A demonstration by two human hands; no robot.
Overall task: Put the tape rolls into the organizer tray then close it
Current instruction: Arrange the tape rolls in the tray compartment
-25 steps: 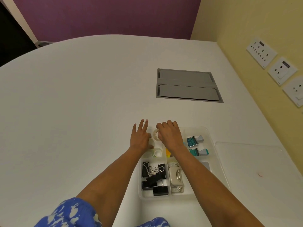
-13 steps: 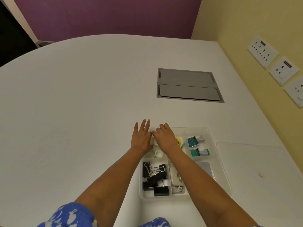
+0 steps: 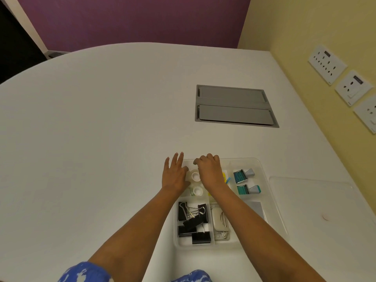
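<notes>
Both hands are working the tray's point(image 3: 270, 202) far-left compartment: left hand point(image 3: 175, 176) lying flat with fingers spread against the tray's left edge, right hand point(image 3: 210, 173) curled over the far end, though I cannot tell what its grip is closing on. Seating each roll flat before fetching the lid point(image 3: 317, 200) (lying just right of the tray on the surface) looks wise. Counting: two tape rolls point(image 3: 195, 176) showing, two stamps point(image 3: 243, 175), several black clips point(image 3: 193, 220), one lid.

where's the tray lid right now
In the head view the clear lid lies flat on the white table, off the organizer tray, just to the tray's right, near the yellow wall.
</notes>
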